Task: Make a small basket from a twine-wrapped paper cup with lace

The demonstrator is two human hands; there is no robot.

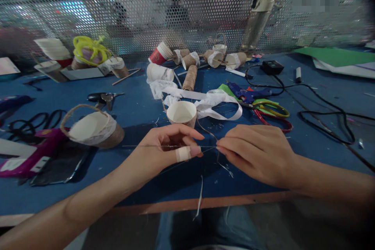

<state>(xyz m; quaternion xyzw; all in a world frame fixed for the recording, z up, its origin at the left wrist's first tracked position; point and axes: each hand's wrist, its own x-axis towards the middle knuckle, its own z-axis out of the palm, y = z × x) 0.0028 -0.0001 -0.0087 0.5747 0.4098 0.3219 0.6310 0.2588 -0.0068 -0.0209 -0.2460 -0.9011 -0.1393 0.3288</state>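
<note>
Near the middle of the table a paper cup (182, 114) with a brown wrap stands upright, just beyond my hands. From its right side thin twine (207, 129) runs to my right hand (258, 154), whose thumb and fingertips pinch it. Thin strands stretch leftward from there to my left hand (172, 146). The left thumb, with a bandage round it, presses against the fingers with the strands at them, while the index finger is held apart above. White lace and ribbon (216, 103) lie behind the cup. At left rests a finished-looking cup basket (98, 129) with lace and a twine handle.
Scissors (271, 108) and a blue glue gun (244, 90) lie at right, near a black cable (325, 105). A magenta glue gun (32, 156) is at left. Twine-wrapped cups (215, 58), a twine roll (190, 78) and a bottle (258, 21) stand toward the perforated screen.
</note>
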